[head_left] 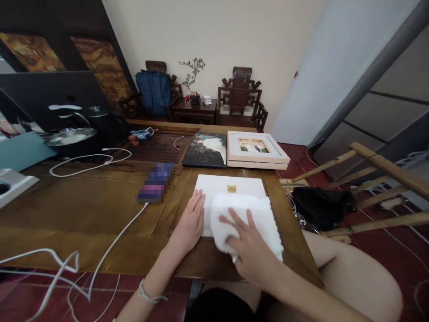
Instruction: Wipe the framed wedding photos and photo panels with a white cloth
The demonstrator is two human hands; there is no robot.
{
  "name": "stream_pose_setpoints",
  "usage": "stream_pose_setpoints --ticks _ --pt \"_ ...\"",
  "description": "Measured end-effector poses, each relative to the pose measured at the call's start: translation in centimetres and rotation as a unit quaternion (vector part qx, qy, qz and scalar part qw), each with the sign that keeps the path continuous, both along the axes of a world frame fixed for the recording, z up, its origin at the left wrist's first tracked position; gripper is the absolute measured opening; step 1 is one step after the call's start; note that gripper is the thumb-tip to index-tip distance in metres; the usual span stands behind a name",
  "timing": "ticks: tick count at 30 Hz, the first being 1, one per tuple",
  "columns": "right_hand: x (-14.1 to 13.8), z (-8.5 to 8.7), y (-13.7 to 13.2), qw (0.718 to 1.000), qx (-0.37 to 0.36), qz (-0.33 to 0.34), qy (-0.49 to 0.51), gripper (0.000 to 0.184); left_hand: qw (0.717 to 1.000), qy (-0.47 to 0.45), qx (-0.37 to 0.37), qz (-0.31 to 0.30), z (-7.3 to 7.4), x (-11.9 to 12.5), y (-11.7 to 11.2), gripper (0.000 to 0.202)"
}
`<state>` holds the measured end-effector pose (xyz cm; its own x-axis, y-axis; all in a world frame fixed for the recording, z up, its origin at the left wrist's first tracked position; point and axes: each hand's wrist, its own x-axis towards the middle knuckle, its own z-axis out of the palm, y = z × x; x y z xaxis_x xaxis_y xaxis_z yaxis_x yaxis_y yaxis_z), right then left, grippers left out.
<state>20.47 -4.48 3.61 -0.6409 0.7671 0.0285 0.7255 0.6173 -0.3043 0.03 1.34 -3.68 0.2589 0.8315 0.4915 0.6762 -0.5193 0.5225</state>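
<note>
- White cloth point(263, 219) lies a little below and right of the middle of the frame, over the lower right part of a white panel point(214, 184) and past its right and lower edges onto the counter point(100, 219).
- It looks plush, with a scalloped right edge, and should be light, limp and hard to damage. It will probably bunch under a push; a flat palm or a gathered fold near its middle seems the surest hold.
- The right hand point(253, 252) is on the cloth at lower centre, its fingers spread apart over the top; whether the thumb pinches a fold I cannot tell.
- The panel appears flat, stiff and fairly light. Its smooth face may slide on the wood, and its corners and surface could mark, so opposite side edges look like the best places to take it.
- A gold label point(231, 188) sits near the panel's upper edge; fingers are better kept off it in case it lifts.
- The left hand point(187, 226) rests flat at the panel's left edge, fingers nearly together and closed around nothing, a light steadying touch by the look of it.
- Above the panel, right of centre, are a dark photo panel point(205, 150) and a pale picture frame point(256, 150), likely heavier and better held by its rim than by its front.
</note>
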Motion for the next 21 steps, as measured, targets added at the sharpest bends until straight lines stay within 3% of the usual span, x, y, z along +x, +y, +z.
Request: stream_pose_setpoints --ticks 3,5,8,12,14,17,21 --pt "0.5 0.5 -2.0 0.998 -0.022 0.056 -0.005 0.046 1.000 0.001 -0.005 0.003 -0.3 0.0 0.1 0.047" --pt "1.0 0.7 -1.0 0.998 -0.030 0.062 0.003 0.048 1.000 0.003 -0.007 0.004 -0.4 0.0 0.2 0.047" --pt "1.4 0.9 3.4 1.000 -0.008 0.022 -0.007 0.050 1.000 0.005 -0.004 0.005 -0.5 0.0 0.3 0.047" --pt "0.9 1.0 10.2 0.998 0.035 -0.038 -0.025 0.033 1.000 0.011 -0.007 0.002 -0.4 -0.1 0.3 0.046" --pt "0.2 1.0 12.0 0.997 0.040 -0.055 -0.025 0.032 1.000 0.015 -0.008 0.000 -0.3 -0.2 0.3 0.046" --pt "-1.0 0.9 11.3 0.996 0.041 -0.069 -0.032 0.035 1.000 0.018 -0.002 -0.003 -0.3 -0.2 0.3 0.046" --pt "-2.0 0.5 5.6 0.998 0.028 -0.027 -0.048 0.035 1.000 0.014 -0.001 -0.002 -0.4 -0.2 0.2 0.047"
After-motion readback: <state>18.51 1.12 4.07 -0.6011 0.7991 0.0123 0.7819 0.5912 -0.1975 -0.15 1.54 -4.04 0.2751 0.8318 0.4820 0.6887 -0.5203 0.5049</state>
